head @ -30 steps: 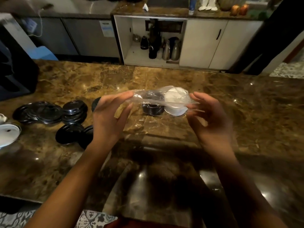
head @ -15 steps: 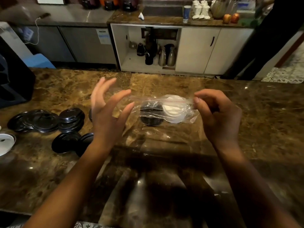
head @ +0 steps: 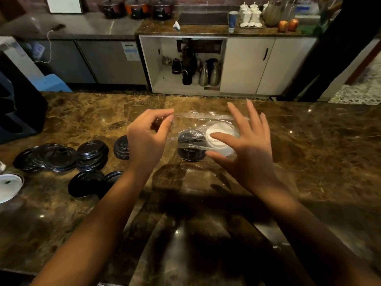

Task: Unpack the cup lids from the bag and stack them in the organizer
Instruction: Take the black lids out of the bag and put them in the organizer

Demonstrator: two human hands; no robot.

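Black lids (head: 61,157) lie loose at left of frame. The left hand (head: 147,137) pinches the bag (head: 206,129), lids still inside; the right hand (head: 247,145) hovers spread, holding nothing.

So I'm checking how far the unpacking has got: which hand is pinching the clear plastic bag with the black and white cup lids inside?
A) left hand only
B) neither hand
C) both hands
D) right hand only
A: the left hand pinches the edge of the clear plastic bag, while the right hand hovers spread open over the round white plastic lid.
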